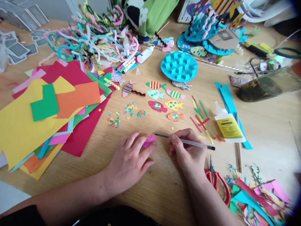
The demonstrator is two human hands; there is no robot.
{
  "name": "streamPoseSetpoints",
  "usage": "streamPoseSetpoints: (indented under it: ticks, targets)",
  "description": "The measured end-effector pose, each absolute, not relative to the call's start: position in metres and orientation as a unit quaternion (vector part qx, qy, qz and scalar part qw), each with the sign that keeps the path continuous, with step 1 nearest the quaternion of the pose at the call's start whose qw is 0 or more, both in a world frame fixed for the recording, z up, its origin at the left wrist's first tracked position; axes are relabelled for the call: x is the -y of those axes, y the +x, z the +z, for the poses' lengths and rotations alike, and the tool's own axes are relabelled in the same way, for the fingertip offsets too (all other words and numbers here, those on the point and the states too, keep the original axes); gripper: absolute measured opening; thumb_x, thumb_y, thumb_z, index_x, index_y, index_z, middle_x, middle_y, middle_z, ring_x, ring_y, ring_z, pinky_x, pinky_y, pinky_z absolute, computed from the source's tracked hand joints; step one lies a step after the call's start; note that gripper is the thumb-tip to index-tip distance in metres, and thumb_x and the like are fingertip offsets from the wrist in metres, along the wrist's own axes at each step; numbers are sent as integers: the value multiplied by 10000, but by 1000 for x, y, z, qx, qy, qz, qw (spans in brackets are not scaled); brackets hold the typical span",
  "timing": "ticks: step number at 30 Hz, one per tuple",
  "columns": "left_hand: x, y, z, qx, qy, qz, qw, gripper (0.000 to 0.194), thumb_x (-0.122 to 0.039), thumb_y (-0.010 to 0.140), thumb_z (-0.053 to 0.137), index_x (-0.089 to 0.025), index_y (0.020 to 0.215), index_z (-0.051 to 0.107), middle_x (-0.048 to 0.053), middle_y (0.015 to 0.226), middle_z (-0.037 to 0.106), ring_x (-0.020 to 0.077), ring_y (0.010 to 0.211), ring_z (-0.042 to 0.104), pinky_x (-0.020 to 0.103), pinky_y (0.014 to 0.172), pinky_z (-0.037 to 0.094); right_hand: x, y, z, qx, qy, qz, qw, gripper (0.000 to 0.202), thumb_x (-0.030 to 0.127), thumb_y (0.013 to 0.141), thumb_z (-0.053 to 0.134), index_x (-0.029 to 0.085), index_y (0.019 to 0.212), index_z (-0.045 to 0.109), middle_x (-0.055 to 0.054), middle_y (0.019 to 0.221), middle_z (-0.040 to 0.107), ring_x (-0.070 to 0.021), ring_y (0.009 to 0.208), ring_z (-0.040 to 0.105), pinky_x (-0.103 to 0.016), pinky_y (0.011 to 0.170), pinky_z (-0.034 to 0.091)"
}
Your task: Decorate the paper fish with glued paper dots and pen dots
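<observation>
My left hand lies on the wooden table with its fingers spread, pressing down a small pink paper fish with dark dots. Part of the fish is covered by the fingers. In my right hand a slim clear pen with a dark end is pinched, its tip close to the fish's tail. Beyond the hands lie several finished-looking paper fish, among them an orange one, a red one and a yellow dotted one. Small paper dots and triangles sit in little heaps.
Coloured paper sheets are piled at left, pipe cleaners behind. A blue round paper piece stands at the back. At right are paper strips, a glue bottle, red-handled scissors, paper scraps and a jar.
</observation>
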State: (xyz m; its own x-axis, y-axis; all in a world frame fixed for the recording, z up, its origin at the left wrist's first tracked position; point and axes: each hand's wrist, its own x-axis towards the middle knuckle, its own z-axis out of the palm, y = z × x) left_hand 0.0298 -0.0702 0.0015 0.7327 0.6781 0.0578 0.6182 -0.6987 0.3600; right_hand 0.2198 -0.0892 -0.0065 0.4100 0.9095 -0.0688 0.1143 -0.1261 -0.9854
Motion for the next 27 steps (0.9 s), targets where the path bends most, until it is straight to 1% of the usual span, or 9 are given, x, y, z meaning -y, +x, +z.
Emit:
streamPoseSetpoints:
  ticks: [5,8,12,27]
  targets:
    - [70,30,3,-351,917,90,169,442,-286,901,611,-192,1325,526,101,1374,473,322,1300,364,514,1073,409,92,222,-7,428,-642,384,507,188,285,846,640,194,709,548,34,524,564,-87,372,458,-215,361,339]
    - [70,30,2,-353,916,90,169,441,-282,901,609,-192,1324,526,100,1370,477,321,1296,369,515,1074,409,92,223,-8,438,-644,381,498,178,280,850,631,193,717,551,23,562,582,-87,395,465,-220,376,343]
    - [69,31,3,-353,916,91,167,432,-284,901,608,-195,1317,532,98,1373,477,322,1296,371,516,1072,411,92,223,-8,446,-649,375,489,182,285,849,630,193,715,548,25,562,572,-87,411,463,-220,389,343]
    - [69,30,3,-349,917,99,164,437,-283,894,622,-195,1313,537,105,1359,495,316,1291,382,519,1065,420,90,221,-8,428,-649,373,506,190,304,847,644,196,725,549,38,517,566,-86,365,459,-213,357,340]
